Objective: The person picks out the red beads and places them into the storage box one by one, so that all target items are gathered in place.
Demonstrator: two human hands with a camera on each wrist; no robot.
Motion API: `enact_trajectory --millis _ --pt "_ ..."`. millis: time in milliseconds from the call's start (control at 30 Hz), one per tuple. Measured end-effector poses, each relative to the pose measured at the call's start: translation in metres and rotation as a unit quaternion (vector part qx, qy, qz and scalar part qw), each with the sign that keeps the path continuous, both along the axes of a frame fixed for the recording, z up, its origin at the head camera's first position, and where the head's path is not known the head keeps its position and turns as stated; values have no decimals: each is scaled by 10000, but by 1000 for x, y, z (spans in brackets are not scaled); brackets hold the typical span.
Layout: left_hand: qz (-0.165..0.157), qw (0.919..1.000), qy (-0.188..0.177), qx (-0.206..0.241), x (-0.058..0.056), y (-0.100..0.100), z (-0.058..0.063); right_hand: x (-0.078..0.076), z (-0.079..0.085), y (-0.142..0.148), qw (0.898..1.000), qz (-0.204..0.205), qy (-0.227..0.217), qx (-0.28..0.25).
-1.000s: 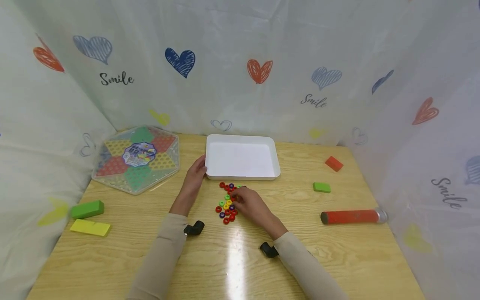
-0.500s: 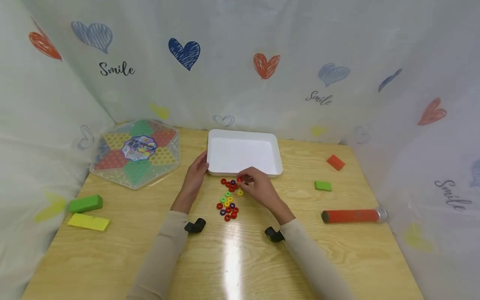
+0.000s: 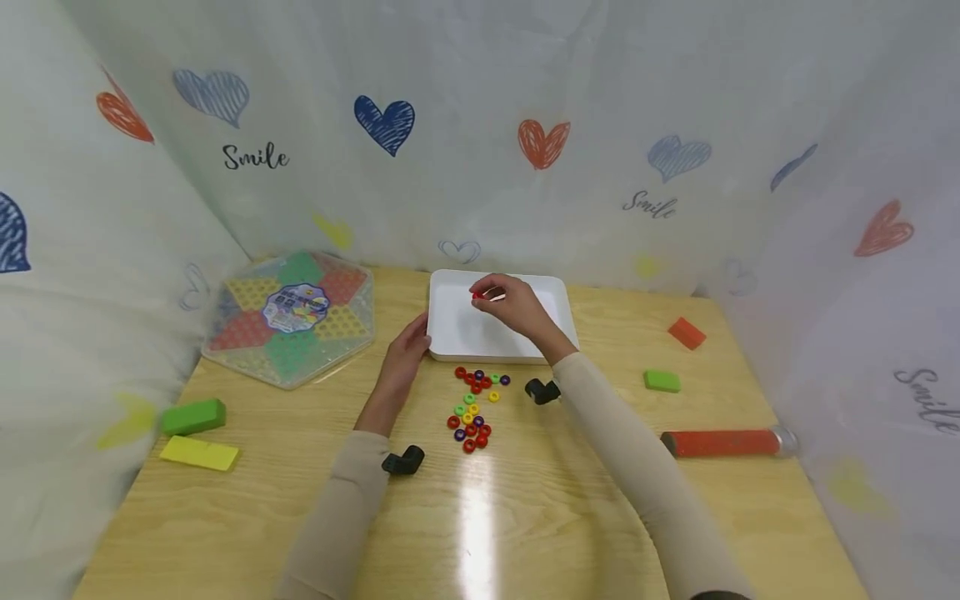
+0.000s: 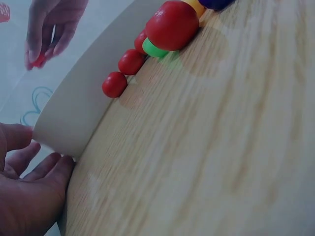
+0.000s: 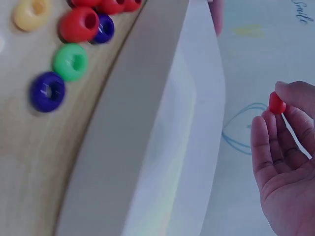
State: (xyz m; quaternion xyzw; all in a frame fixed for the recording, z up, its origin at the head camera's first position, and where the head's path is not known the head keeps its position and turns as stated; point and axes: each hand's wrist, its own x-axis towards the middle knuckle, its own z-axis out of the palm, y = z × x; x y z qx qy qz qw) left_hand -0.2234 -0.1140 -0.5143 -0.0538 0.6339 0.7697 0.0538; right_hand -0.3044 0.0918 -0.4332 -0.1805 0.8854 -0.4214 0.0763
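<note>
My right hand is over the white tray, pinching a red bead between thumb and fingertips; its other fingers extend loosely. My left hand holds the tray's left end; in the left wrist view its thumb is at the rim and its fingers are at the foot of the wall. Several loose beads in red, yellow, green and dark blue lie on the table in front of the tray, among them a yellow bead, a green bead and a dark blue bead. The tray's visible floor is bare.
A hexagonal Chinese checkers board lies at the back left. Nearer me are a green block and a yellow block. On the right lie a red block, a small green block and a red cylinder.
My right hand picked a red bead from the pile and carried it up and away from me, over the tray. The left hand stays at the tray's left end.
</note>
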Motion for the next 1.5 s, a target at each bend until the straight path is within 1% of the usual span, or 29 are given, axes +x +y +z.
enact_trajectory --millis 100,200,467,567,667,767,900,1000,1167,1200,1300,1333,1400,1500 --pt "-10 10000 -11 -7 1 1 -2 -15 -3 -10 9996 78 -186 211" --pt "-37 10000 0 -16 2 1 -3 -26 -7 -18 9985 258 -209 432" --pt "-41 10000 62 -66 4 1 -2 -43 -5 -33 9922 561 -190 1098" --pt "-46 9999 101 -61 4 -1 -1 -52 -5 -37 9903 618 -173 1232" --pt "-37 9999 136 -72 5 -2 0 -61 -9 -42 9891 629 -139 1325" --pt "-47 9998 204 -66 5 -2 1 -67 -12 -47 9868 679 -134 1463" --pt "-37 9997 221 -55 9 -1 1 -69 -14 -53 9842 825 -40 1568" --pt "-13 9999 160 -40 10 1 0 -69 -18 -55 9833 934 156 1555" --pt "25 9998 165 -102 12 2 -2 -68 -28 -59 9816 1038 115 1602" --pt "23 9998 185 -122 12 2 -3 -67 -29 -60 9810 1005 37 1661" --pt "0 9996 272 -80 11 0 -4 -68 -32 -63 9793 1059 214 1710" --pt "-50 9996 279 -58 12 -1 -2 -67 -33 -63 9784 1054 280 1755" --pt "-101 9995 313 -16 12 -1 -3 -66 -34 -63 9775 1069 359 1783" --pt "-115 9992 376 7 10 -2 -4 -65 -29 -63 9768 1062 352 1825"
